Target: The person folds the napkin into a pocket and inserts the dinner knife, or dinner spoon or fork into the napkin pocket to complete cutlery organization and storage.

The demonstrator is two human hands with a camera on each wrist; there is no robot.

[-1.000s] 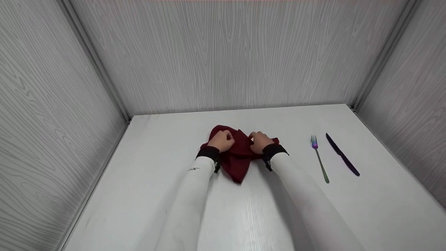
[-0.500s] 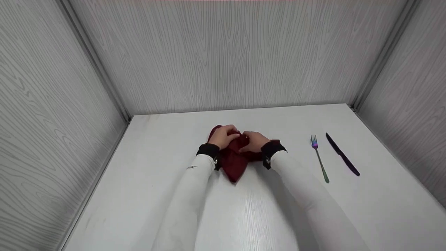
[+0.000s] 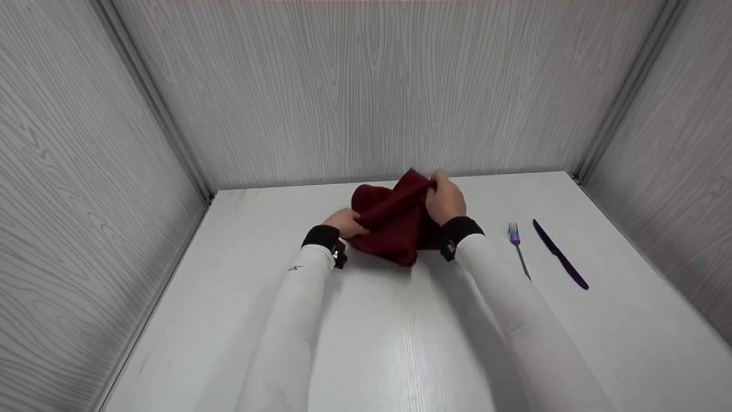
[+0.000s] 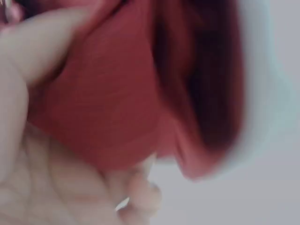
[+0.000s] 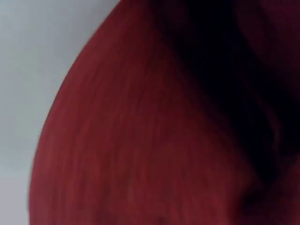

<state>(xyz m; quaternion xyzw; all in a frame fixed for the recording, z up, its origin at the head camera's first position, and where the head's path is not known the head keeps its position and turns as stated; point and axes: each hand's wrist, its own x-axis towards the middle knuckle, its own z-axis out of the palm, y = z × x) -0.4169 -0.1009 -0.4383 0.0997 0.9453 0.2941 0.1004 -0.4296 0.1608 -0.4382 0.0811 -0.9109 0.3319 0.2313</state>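
A dark red cloth napkin [image 3: 394,220] hangs bunched and creased between both hands over the white table, its right part raised. My left hand [image 3: 344,222] grips its left edge; in the left wrist view the thumb lies over the red fabric [image 4: 108,98] and the fingers are under it. Higher and farther back, my right hand [image 3: 445,199] pinches the upper right edge of the napkin. Red fabric [image 5: 136,136] fills most of the right wrist view and hides the right fingers there.
On the right side of the white table [image 3: 366,343] lie a fork [image 3: 515,236] with iridescent tines and a dark purple knife [image 3: 557,250]. The right forearm overlaps the fork's handle end. Grey wood-grain panels [image 3: 366,86] stand behind and at both sides.
Both hands have spread apart, the right one moving back and up with the napkin, the left one slightly left. The napkin has gone from lying crumpled to being lifted and stretched between them.
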